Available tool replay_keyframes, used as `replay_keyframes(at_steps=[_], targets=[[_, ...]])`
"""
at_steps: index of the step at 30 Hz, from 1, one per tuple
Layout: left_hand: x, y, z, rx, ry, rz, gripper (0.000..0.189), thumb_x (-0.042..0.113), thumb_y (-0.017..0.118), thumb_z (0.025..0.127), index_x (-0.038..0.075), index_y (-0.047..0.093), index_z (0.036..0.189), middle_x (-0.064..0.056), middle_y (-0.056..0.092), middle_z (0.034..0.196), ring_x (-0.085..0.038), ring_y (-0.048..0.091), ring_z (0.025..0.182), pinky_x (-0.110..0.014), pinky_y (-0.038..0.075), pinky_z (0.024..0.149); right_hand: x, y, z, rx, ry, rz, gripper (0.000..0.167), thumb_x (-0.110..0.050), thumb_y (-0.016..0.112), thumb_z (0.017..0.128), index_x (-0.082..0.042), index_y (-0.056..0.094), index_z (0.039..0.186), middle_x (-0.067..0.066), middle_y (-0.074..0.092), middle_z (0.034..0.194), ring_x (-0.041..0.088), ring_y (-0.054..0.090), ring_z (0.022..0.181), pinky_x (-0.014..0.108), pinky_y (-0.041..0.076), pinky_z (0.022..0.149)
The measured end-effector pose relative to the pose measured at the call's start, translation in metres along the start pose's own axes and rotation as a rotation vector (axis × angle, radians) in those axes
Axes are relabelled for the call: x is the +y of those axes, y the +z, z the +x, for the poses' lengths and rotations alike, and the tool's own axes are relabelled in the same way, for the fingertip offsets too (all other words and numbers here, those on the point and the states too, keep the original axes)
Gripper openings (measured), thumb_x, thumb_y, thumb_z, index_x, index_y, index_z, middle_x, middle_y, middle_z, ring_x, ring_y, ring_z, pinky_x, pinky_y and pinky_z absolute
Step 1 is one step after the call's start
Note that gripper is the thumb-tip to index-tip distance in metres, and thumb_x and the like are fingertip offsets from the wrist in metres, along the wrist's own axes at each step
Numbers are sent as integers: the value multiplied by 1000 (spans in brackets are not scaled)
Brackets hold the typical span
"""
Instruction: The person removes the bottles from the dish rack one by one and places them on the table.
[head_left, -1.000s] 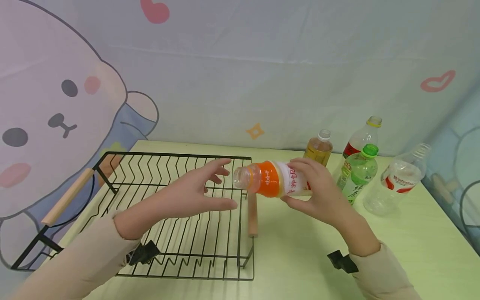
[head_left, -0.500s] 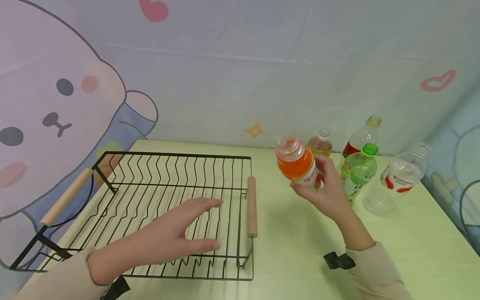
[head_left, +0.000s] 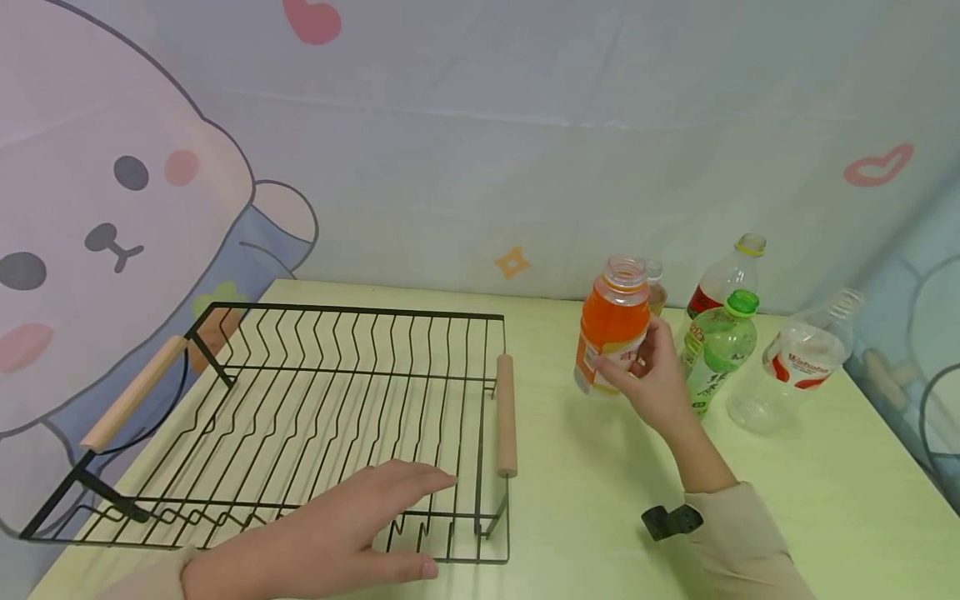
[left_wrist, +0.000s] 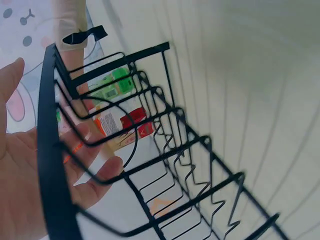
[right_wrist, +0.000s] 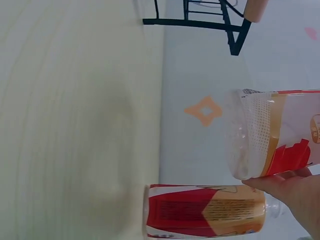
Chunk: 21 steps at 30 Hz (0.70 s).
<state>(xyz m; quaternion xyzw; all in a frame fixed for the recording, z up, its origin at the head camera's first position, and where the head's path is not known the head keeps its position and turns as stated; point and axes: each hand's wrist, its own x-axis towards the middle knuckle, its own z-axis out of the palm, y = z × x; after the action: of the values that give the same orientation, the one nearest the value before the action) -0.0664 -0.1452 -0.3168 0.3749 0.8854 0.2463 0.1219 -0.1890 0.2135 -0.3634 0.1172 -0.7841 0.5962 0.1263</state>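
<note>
My right hand (head_left: pixel 660 400) grips a clear plastic bottle (head_left: pixel 617 312) with an orange and white label, its open mouth up. In the right wrist view, the base of this bottle (right_wrist: pixel 255 135) shows raised off the table. Down at the front of a black wire dish rack (head_left: pixel 360 312) is my left hand (head_left: pixel 337 529), holding nothing, thumb and fingers spread apart. The left wrist view has this hand (left_wrist: pixel 35 180) behind a dark bar of the rack. Partly covered by the held bottle is an amber-tinted bottle (head_left: pixel 657 293).
Right of my right hand stand a green bottle (head_left: pixel 726 337), a clear bottle with a red and white label (head_left: pixel 795 367) and a red-labelled bottle (head_left: pixel 720 287). The rack has wooden handles (head_left: pixel 507 417) at both sides. A printed cloth (head_left: pixel 420 183) hangs behind the table.
The bottle has gone from lying sideways between the hands to upright, moving right in my right hand. My left hand has drawn back toward the rack's front edge.
</note>
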Motion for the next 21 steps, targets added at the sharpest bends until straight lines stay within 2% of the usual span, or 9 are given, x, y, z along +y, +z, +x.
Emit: replay_keyframes(at_steps=[8,13,15,21], targets=[[-7,15,-1,-35,23,1,61,55,50,94,22,42,144,2,47,140,-20,46,128,-50,42,98,15,-1,4,1,45,-1,76,-8,68,88,-8,20,147,8,44,134,11,50,110,15,46,84],[-10,19,1,-22,67,31,56,51,49,96,18,46,141,2,53,134,-17,50,122,-47,45,95,21,0,5,-6,81,-26,76,-11,67,89,-8,19,147,10,41,138,13,47,113,14,44,85],[-11,20,2,-33,85,48,54,50,48,97,18,46,141,2,54,132,-17,52,120,-45,46,94,23,-1,6,-10,97,-34,76,-12,67,90,-8,18,148,10,40,139,16,46,116,19,43,89],[-14,23,4,-70,155,182,54,49,44,99,13,48,139,1,61,122,-16,57,111,-43,48,90,33,-2,6,-35,146,-58,74,-17,66,90,-5,19,147,15,36,144,31,41,128,48,36,104]])
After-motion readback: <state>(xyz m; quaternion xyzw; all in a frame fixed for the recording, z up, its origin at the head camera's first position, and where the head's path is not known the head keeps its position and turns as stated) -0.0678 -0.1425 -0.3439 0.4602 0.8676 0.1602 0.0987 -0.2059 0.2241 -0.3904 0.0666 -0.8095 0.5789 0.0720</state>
